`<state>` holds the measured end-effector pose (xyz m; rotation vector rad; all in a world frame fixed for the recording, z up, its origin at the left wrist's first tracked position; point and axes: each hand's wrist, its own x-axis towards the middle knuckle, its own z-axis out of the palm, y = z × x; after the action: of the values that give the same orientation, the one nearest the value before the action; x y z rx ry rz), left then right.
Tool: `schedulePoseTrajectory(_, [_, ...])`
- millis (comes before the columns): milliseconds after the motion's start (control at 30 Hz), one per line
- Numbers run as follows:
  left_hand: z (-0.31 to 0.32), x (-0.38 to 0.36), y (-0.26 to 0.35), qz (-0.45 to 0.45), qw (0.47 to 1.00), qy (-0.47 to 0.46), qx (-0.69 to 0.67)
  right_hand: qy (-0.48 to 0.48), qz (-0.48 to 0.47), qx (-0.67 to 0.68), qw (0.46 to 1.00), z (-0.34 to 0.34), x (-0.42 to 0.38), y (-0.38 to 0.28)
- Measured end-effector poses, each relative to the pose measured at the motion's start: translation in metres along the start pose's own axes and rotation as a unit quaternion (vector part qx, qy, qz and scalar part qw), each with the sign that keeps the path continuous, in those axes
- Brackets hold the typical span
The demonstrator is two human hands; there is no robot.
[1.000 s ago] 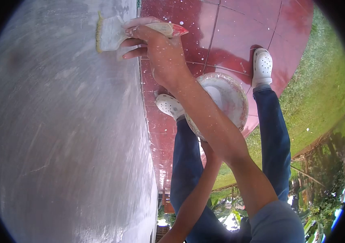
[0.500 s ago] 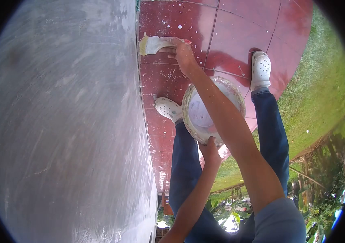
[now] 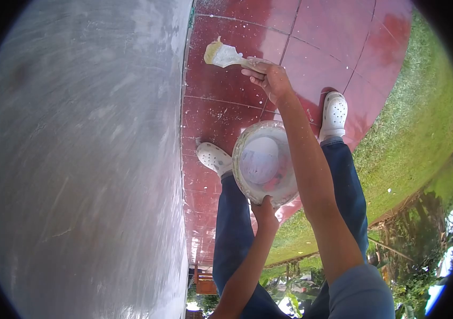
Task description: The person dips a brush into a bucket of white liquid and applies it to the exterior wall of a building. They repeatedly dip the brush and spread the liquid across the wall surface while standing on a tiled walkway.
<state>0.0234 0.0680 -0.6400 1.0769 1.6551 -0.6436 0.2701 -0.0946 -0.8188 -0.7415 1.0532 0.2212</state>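
Note:
A paint brush (image 3: 225, 55), its bristles yellowish and its ferrule smeared white, is held by the handle in my right hand (image 3: 270, 80), out above the red tiles. My left hand (image 3: 264, 210) grips the near rim of a round bucket (image 3: 241, 181), thumb over the edge and the other fingers hidden under it. Whitish paint (image 3: 260, 159) shows inside the bucket. My right forearm passes over the bucket's right side and hides part of its rim.
A grey wall (image 3: 88, 159) with white streaks fills the left side. Red floor tiles (image 3: 221, 114) carry white paint spots. My feet wear white clogs (image 3: 335, 114), one on each side of the bucket. Grass (image 3: 396, 143) and plants lie at the right.
My right hand and the brush have shifted right, away from the wall, and slightly lower in view. The bucket and my left hand appear slightly lower and further left.

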Motion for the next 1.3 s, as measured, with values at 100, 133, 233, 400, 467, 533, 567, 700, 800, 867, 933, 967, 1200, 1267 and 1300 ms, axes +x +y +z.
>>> schedulePoseTrajectory(100, [-0.002, 0.010, -0.009, 0.017, 1.000, -0.003, -0.002, -0.181, 0.115, -0.010, 0.977, 0.001, 0.004, 0.003])
schedulePoseTrajectory(133, [-0.006, 0.015, -0.013, 0.030, 1.000, -0.002, 0.002, -0.180, 0.117, -0.011, 0.977, 0.002, 0.004, 0.008])
schedulePoseTrajectory(233, [-0.014, 0.024, -0.020, 0.024, 0.999, -0.028, 0.020, -0.349, 0.193, -0.119, 0.909, 0.005, 0.008, 0.025])
schedulePoseTrajectory(400, [-0.007, 0.021, -0.016, 0.022, 0.999, -0.030, 0.021, -0.348, 0.097, -0.435, 0.825, 0.023, 0.020, 0.049])
schedulePoseTrajectory(467, [-0.003, 0.018, -0.012, 0.014, 1.000, -0.017, 0.022, -0.336, -0.040, -0.638, 0.692, 0.035, 0.028, 0.054])
schedulePoseTrajectory(533, [-0.002, 0.018, -0.010, 0.015, 0.999, -0.026, 0.026, -0.354, -0.128, -0.646, 0.664, 0.041, 0.057, 0.082])
schedulePoseTrajectory(567, [-0.001, 0.018, -0.010, 0.016, 0.999, -0.026, 0.026, -0.326, -0.181, -0.713, 0.594, 0.055, 0.060, 0.069])
schedulePoseTrajectory(700, [0.005, 0.017, -0.006, 0.029, 0.999, -0.017, 0.015, -0.205, -0.308, -0.803, 0.467, 0.112, 0.106, 0.001])
schedulePoseTrajectory(800, [0.004, 0.012, -0.003, 0.023, 1.000, -0.018, 0.003, -0.139, -0.334, -0.766, 0.532, 0.097, 0.156, -0.052])
schedulePoseTrajectory(867, [0.009, 0.015, -0.004, 0.025, 0.999, -0.026, -0.016, 0.023, -0.361, -0.640, 0.677, 0.086, 0.167, -0.082])
schedulePoseTrajectory(933, [0.005, 0.017, -0.008, 0.027, 0.999, -0.019, -0.020, 0.065, -0.423, -0.528, 0.733, 0.083, 0.195, -0.084])
schedulePoseTrajectory(967, [0.005, 0.016, -0.006, 0.027, 0.999, -0.016, -0.018, 0.106, -0.476, -0.404, 0.774, 0.081, 0.203, -0.081])
schedulePoseTrajectory(1200, [0.019, 0.001, 0.008, -0.042, 0.999, -0.003, -0.034, -0.097, -0.145, -0.407, 0.897, 0.116, 0.052, 0.094])
schedulePoseTrajectory(1267, [0.018, 0.008, 0.001, 0.001, 0.999, 0.015, -0.035, -0.152, -0.183, -0.465, 0.853, 0.083, 0.048, 0.111])
schedulePoseTrajectory(1300, [0.019, 0.006, 0.003, 0.004, 0.999, 0.000, -0.045, -0.253, -0.182, -0.563, 0.765, 0.072, 0.049, 0.104])
